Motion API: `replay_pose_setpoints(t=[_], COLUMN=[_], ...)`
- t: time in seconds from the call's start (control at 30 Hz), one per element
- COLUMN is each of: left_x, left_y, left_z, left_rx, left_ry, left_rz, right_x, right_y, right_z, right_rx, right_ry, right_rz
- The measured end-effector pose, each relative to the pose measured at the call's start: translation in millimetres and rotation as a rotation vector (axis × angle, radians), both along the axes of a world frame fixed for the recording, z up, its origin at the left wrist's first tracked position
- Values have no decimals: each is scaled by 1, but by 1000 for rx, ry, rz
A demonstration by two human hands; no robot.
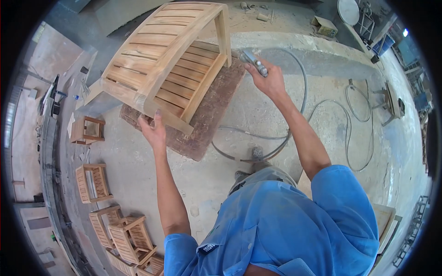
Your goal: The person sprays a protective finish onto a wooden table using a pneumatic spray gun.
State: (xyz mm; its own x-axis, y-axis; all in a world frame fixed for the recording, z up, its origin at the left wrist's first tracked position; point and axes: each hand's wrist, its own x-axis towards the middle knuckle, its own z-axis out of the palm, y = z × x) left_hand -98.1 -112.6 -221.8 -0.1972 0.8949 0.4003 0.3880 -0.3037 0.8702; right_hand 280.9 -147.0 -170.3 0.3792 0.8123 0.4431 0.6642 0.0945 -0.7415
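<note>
A slatted wooden stool with a curved top and a lower slatted shelf rests tilted on a worn brown board. My left hand is at the stool's near corner, thumb and fingers closed about its edge. In my right hand, just right of the stool, is a metal air gun, its nozzle toward the stool. My fingers wrap its handle and partly hide it. A grey hose loops from near the air gun down to the floor.
More slatted wooden stools stand in a row on the left, several of them crowded at the lower left. Hose coils lie on the concrete floor to the right. A cardboard box sits at the back.
</note>
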Motion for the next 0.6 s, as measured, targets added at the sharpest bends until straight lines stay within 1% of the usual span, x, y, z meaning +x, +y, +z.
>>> replay_pose_setpoints(t=[0.07,0.17,0.27,0.3,0.47,0.5,0.6], left_x=[10,19,28,32,37,37,18], left_y=[-2,-3,-8,-9,2,7,30], left_z=[-1,-11,-9,-9,-9,-4,14], left_rx=[44,91,0,22,100,156,121], left_ry=[-69,-90,-48,-71,-213,-180,-199], left_rz=[-6,45,118,117,121,145,173], right_x=[-5,-14,-9,-6,10,19,39], right_y=[-2,-3,11,16,19,20,31], right_z=[-11,-18,-31,-28,34,38,48], right_rx=[-114,-288,-200,-131,186,211,280], right_ry=[7,-41,-79,-51,115,149,282], right_rz=[16,-5,19,30,55,76,136])
